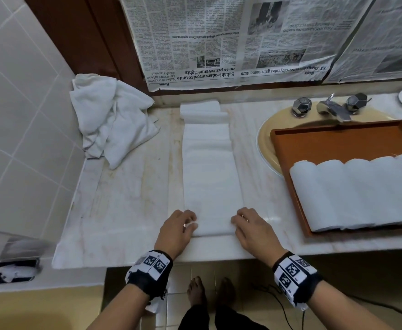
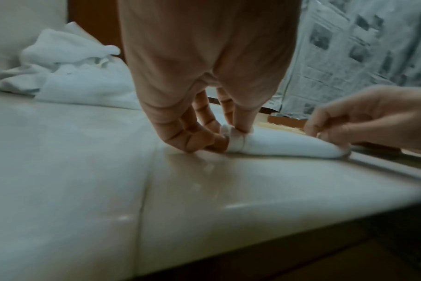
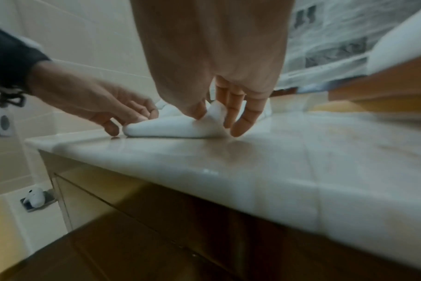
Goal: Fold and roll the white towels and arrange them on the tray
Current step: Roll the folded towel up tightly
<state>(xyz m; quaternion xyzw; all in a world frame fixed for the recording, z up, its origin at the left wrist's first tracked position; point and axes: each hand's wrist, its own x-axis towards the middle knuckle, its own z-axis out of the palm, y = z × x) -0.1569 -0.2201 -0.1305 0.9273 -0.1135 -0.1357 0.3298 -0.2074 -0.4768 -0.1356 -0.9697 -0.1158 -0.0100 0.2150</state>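
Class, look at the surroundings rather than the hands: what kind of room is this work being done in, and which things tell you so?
Most likely a bathroom, perhaps in a hotel. A basin with a chrome tap is sunk into a marble counter, and the wall beside it is tiled.

Both hands low: left (image 1: 177,228), right (image 1: 252,228), fingers curled, pinching.

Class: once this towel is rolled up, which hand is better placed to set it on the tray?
Right hand: the tray lies on its side of the towel strip; the left hand would have to cross over.
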